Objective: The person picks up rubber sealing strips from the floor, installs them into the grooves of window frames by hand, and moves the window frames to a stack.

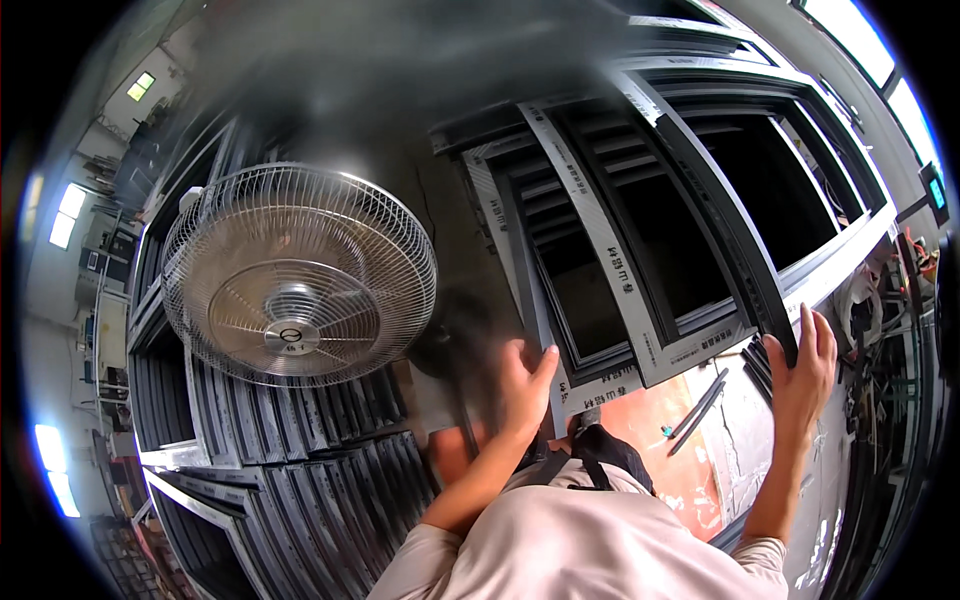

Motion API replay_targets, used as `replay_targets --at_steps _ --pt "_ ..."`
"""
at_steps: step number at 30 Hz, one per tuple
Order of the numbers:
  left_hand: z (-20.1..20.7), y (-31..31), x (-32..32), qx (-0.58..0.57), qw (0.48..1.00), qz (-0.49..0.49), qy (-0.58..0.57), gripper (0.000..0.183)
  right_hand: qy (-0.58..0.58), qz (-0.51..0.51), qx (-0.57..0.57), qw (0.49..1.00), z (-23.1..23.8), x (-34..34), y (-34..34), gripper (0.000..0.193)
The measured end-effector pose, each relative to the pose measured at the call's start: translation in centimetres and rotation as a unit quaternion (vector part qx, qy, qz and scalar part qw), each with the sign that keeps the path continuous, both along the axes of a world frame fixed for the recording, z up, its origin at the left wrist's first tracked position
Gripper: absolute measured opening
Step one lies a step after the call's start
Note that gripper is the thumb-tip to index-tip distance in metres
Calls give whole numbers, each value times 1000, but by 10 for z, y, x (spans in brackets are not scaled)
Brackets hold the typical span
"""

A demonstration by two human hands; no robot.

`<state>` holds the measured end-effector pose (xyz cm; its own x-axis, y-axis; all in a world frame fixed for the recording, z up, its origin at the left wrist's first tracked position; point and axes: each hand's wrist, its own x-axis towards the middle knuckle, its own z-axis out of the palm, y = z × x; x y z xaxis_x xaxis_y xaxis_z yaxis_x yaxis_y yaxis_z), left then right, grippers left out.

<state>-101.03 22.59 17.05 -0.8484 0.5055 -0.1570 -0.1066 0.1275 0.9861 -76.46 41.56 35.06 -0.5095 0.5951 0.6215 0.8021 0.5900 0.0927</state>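
Dark grey window frames with pale printed film stand in a leaning row before me. My right hand grips the lower right corner of the front window frame, thumb on the near side and fingers along the outer side. At the left, my left hand is at the lower side edge of a window frame just behind it, its thumb against the edge and the other fingers partly hidden. The front frame is tilted, its lower edge above the floor.
A large round wire-caged fan stands close at my left. Below it are stacked dark frames. More large frames lean at the far right. Thin dark strips lie on an orange-red board near my feet.
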Motion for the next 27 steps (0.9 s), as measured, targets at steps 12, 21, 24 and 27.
replay_targets --at_steps 12,21,24,27 --pt "-20 29 8 -5 987 63 147 18 250 215 -606 724 -168 -165 -110 45" --pt "-8 28 -21 -117 957 35 264 38 328 208 -622 680 -190 -188 -65 44" --pt "-34 30 -25 -160 922 55 349 33 360 187 -659 634 -199 -192 -63 45" --pt "-47 34 -20 -151 962 19 228 28 366 186 -673 616 -210 -194 -57 47"
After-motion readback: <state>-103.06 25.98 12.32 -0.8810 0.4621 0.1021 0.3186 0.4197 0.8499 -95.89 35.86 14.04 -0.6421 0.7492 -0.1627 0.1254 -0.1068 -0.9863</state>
